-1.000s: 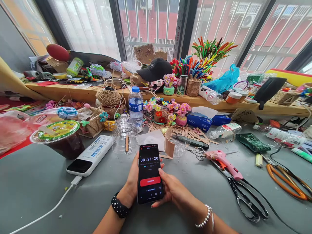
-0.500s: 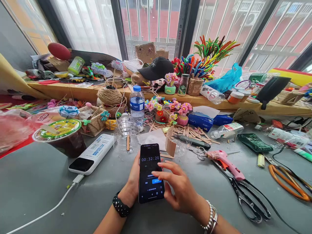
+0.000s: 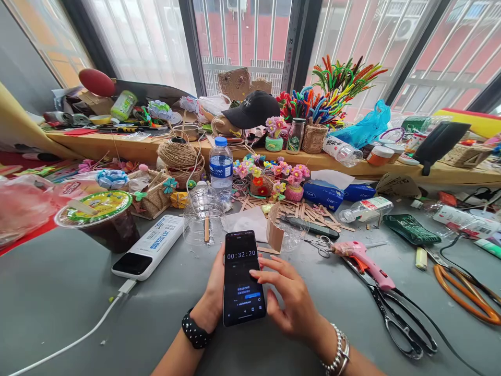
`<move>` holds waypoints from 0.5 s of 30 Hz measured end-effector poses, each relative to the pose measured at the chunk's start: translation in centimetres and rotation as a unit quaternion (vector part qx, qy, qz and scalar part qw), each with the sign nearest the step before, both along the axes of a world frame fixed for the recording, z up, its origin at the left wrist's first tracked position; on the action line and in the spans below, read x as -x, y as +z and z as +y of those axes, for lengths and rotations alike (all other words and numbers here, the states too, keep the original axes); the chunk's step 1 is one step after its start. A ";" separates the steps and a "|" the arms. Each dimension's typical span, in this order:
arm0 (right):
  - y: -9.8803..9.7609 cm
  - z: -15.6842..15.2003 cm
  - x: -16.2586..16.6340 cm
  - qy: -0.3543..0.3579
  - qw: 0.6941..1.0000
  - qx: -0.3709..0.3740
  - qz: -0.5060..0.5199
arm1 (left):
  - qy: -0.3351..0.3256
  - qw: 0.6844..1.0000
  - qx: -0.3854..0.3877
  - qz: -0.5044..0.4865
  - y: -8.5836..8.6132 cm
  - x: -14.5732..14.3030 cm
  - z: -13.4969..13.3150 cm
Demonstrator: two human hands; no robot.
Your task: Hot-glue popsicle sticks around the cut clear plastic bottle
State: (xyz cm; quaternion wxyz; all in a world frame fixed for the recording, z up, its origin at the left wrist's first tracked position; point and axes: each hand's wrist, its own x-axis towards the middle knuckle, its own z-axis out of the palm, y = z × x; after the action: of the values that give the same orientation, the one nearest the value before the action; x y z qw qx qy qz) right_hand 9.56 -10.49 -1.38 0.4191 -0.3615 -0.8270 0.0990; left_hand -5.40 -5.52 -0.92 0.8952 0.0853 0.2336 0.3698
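A black smartphone (image 3: 239, 287) stands tilted toward me over the table, its dark screen showing 00:32:20 and small blue text. My left hand (image 3: 211, 300) is closed around the phone's left edge, with most of its fingers hidden behind it. Over the screen's right side hovers my right hand (image 3: 293, 303), fingers apart and holding nothing; one fingertip is at or just above the glass, I cannot tell which. Just behind the phone are a small wooden stick piece (image 3: 275, 230) and a cut clear plastic bottle (image 3: 204, 214) with a craft stick (image 3: 206, 228).
On the left are a white power bank (image 3: 151, 248) with a cable and a lidded drink cup (image 3: 105, 222). A pink glue gun (image 3: 366, 258), black-handled scissors (image 3: 407, 324) and orange-handled scissors (image 3: 465, 300) lie right. Behind stand a water bottle (image 3: 221, 169) and craft flowers (image 3: 295, 180).
My right fingers have drawn slightly up and closer together over the screen. The lower text and blue button on the phone have shifted downward; the time shown is unchanged.
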 end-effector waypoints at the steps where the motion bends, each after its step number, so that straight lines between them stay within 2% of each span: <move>1: -0.2 0.0 0.0 -0.013 1.000 0.006 0.008 | 0.003 1.000 -0.003 -0.004 0.1 -0.1 -0.1; 7: -0.6 0.3 0.2 -0.053 0.997 0.056 0.015 | 0.055 0.996 0.009 0.068 -0.1 -0.1 -0.1; 15: -0.4 0.3 0.4 -0.062 0.994 0.087 -0.038 | 0.056 0.994 -0.003 0.095 -0.4 -0.2 -0.4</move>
State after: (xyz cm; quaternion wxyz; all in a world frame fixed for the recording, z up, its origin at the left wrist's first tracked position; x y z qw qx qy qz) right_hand 9.19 -10.23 -1.78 0.3598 -0.4507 -0.8065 0.1304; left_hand -5.23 -5.88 -1.30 0.8465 0.1093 0.3208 0.4106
